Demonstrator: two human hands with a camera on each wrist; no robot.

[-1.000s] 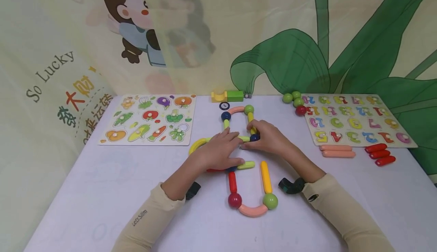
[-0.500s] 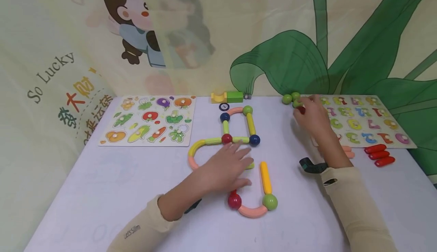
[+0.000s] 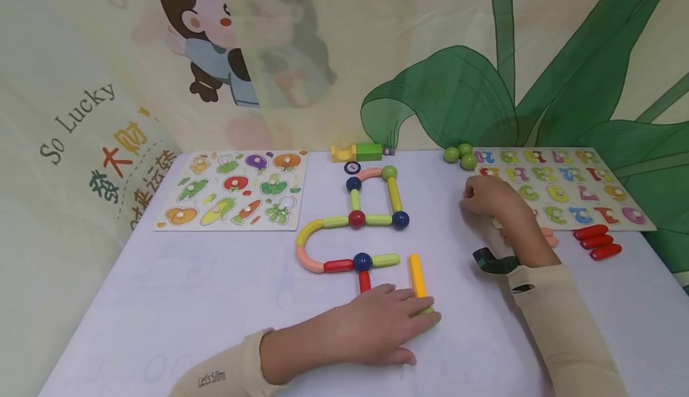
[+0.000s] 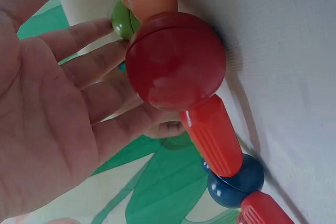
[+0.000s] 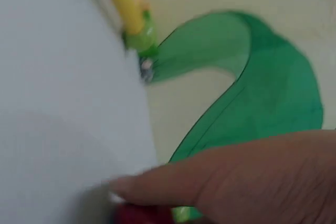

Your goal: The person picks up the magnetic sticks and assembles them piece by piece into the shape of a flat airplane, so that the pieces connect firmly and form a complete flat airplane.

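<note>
The right hand (image 3: 497,199) is curled at the left edge of the number board (image 3: 585,184), near three green balls (image 3: 467,161), and grips a red ball (image 5: 144,215), which shows partly and blurred in the right wrist view. The left hand (image 3: 371,328) extends, fingers straight, over the lower part of the rod-and-ball figure (image 3: 357,219), crossing the end of the yellow rod (image 3: 417,274); whether it touches cannot be determined. In the left wrist view, the lower red ball (image 4: 176,61) sits before its fingers, joined to a red rod (image 4: 214,140).
</note>
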